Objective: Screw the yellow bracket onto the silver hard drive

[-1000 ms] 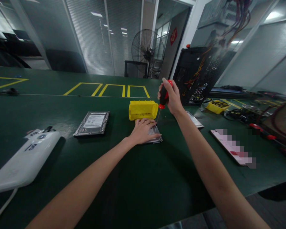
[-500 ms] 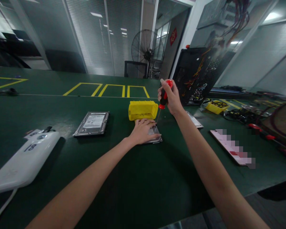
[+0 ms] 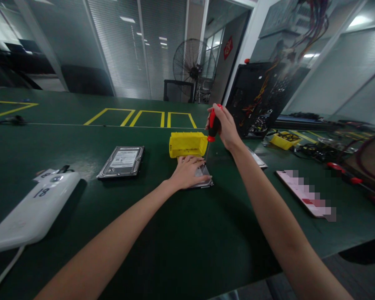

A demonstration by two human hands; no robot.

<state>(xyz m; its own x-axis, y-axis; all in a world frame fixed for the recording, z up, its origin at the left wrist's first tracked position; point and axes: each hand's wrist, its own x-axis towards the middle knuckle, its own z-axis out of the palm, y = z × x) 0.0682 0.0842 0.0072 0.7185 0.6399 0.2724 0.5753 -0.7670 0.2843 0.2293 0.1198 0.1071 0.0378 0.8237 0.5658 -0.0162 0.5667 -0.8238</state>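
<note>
My right hand [image 3: 225, 125] is wrapped round the red and black handle of a screwdriver [image 3: 213, 125], held nearly upright. Its thin shaft runs down to the right edge of a hard drive [image 3: 206, 177] lying on the green table. Across that drive my left hand [image 3: 189, 171] presses down and grips it, covering most of its surface; the thumb lies along the near edge. Just behind the left hand sits a yellow plastic bin [image 3: 188, 143]. Where exactly the screwdriver tip touches is too small to tell.
To the left lie another hard drive [image 3: 122, 161] and a white device marked 18 [image 3: 40, 204] with a cable. A third drive [image 3: 256, 159] is partly behind my right forearm. Further right are a pink flat object [image 3: 296, 191], a second yellow bin [image 3: 283, 141] and an open computer case [image 3: 250, 100].
The screwdriver handle has turned slightly and stands a little more upright, with my right fingers shifted on it. My left hand and the drive stay in place.
</note>
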